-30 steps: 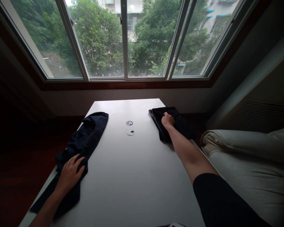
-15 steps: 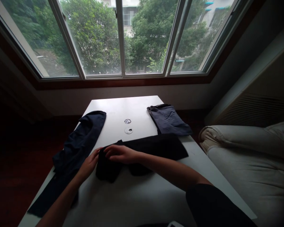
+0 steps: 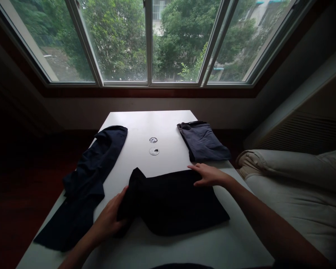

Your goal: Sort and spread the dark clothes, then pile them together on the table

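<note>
Black trousers (image 3: 179, 201) lie partly folded across the near middle of the white table, their left part bunched and raised. My left hand (image 3: 113, 215) is closed around that left end, its fingers partly hidden by the cloth. At the upper right edge of the trousers, my right hand (image 3: 208, 175) has its fingers spread, palm down, over or touching the cloth. Navy trousers (image 3: 92, 175) stretch along the table's left side, wrinkled. A folded grey-blue garment (image 3: 204, 142) rests near the right edge.
The white table (image 3: 140, 127) has two small round markings or discs (image 3: 154, 151) in its middle. A window (image 3: 149, 45) is beyond its far end. A pale sofa (image 3: 296, 186) stands close on the right, and dark red floor (image 3: 11, 179) shows on the left.
My right hand has moved from the left end of the black trousers to their upper right edge, fingers opening. The cloth now lies spread wider and nearer to me. My left hand stays at the left end.
</note>
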{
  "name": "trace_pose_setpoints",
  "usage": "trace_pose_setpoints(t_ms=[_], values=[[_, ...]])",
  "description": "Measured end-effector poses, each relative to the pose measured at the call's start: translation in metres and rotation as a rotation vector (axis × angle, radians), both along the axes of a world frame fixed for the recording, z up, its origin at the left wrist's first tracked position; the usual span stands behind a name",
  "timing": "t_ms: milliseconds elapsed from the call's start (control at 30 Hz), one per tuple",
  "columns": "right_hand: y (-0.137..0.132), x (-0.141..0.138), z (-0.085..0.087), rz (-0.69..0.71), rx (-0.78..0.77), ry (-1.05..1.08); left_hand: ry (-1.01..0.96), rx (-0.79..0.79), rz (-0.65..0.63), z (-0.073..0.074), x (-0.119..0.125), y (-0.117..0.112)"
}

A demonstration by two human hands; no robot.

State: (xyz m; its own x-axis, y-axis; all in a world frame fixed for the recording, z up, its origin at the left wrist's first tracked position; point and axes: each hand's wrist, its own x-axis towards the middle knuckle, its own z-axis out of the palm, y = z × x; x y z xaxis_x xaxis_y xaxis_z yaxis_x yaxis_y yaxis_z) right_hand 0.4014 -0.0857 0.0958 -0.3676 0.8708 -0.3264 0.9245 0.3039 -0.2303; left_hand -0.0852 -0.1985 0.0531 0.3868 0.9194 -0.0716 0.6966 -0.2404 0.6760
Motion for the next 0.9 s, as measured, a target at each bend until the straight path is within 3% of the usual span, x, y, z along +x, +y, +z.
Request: trace_pose_setpoints(t_ms=[100,167,300,400,533,633,767,833,900], values=[[-0.020,0.009,-0.009,-0.008,-0.030,-0.066,-0.012,-0.016,0.040,-0.006,0.002,-0.006],[-0.021,0.002,-0.012,0.015,-0.130,-0.056,-0.032,-0.030,0.026,0.000,0.002,-0.006],[0.020,-0.020,0.002,0.112,-0.310,0.074,-0.013,-0.020,0.016,0.028,-0.019,-0.003],[0.079,-0.042,0.031,0.049,-0.137,0.138,0.099,0.050,0.134,0.052,-0.058,-0.003],[0.162,-0.082,0.070,-0.173,0.346,0.193,0.282,0.168,0.380,0.083,-0.114,-0.013],[0.220,-0.125,0.094,-0.267,0.502,0.493,0.419,0.334,0.554,0.114,-0.135,-0.028],[0.274,-0.202,0.128,-0.214,0.486,1.160,0.536,0.651,0.848,0.154,-0.145,-0.045],[0.286,-0.237,0.146,-0.161,0.460,1.399,0.486,0.711,0.980,0.163,-0.154,-0.046],[0.286,-0.259,0.159,-0.135,0.428,1.556,0.373,0.632,1.086,0.161,-0.168,-0.043]])
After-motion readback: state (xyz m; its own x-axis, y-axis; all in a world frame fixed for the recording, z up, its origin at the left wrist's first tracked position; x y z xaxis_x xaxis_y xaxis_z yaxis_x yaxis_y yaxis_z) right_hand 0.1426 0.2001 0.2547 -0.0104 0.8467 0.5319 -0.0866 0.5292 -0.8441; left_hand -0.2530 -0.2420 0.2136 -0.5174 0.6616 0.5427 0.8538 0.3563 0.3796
